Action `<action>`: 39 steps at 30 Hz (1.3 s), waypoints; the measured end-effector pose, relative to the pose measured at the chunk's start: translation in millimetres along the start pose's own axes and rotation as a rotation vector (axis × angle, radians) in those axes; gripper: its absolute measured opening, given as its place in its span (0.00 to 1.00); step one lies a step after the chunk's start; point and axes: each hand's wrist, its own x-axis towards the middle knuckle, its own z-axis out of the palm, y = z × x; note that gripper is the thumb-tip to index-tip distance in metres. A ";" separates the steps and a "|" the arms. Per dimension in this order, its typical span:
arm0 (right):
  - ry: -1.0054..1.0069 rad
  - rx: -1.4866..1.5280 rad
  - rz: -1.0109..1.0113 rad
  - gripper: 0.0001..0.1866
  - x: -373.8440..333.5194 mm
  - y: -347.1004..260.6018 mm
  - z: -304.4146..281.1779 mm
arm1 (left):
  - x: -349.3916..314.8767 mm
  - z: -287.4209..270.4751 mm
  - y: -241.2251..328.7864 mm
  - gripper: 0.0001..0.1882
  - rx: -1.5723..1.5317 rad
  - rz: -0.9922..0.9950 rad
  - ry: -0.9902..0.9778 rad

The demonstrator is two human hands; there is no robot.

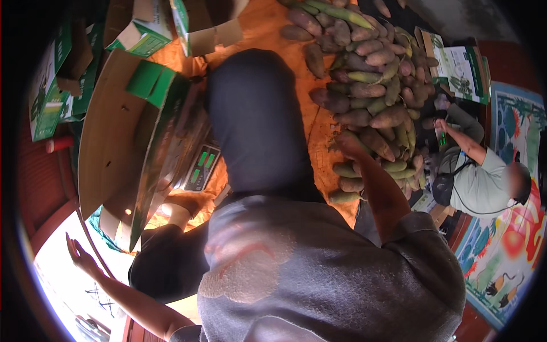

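Note:
My left hand is held out at the lower left, fingers apart and holding nothing, near a large open cardboard box that stands tilted. My right hand reaches to the left edge of a big heap of long root vegetables, green and reddish-brown like radishes. It touches or hovers over the roots there; its fingers are too dark and small to tell a grip. Beside the box lies a digital scale with lit green displays, partly hidden under the box.
The heap rests partly on an orange sheet. More open green-and-white boxes stand at the far left, and another box at the far right. A person in a light shirt sits on the right beside a colourful painted panel.

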 end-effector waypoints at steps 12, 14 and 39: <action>0.317 -0.992 0.065 0.21 11.5 57.6 -115.9 | -68.4 -22.5 -81.1 0.20 0.008 -0.290 -0.304; 0.321 -1.025 0.033 0.20 14.4 81.0 -114.6 | -61.2 -12.3 -73.1 0.20 -0.013 -0.326 -0.308; 0.414 -0.536 0.058 0.30 23.8 -23.4 -129.7 | -63.4 -6.1 -69.3 0.20 -0.070 -0.144 -0.182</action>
